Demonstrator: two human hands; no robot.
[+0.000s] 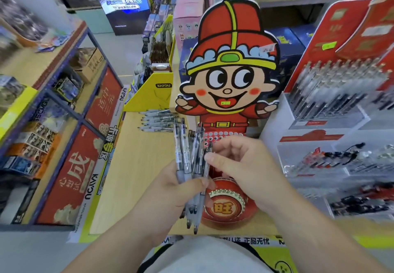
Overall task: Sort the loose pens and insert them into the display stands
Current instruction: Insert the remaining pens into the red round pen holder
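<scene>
The left hand [181, 189] is wrapped around a bundle of pens [185, 151], held over the counter [136, 166]. Their long axes run near to far and fan out slightly. The tips point down toward the person and the clip ends point up and away. The right hand [241, 166] pinches the upper end of the rightmost pen [210, 146] between thumb and forefinger, with the other fingers loosely curled. Farther back, loose pens [156, 121] lie side by side on the counter, long axes left to right, tips leftward. Just behind the hands stands the cartoon stand [231, 63]. To the right, racks [332, 95] hold rows of slanted pens.
</scene>
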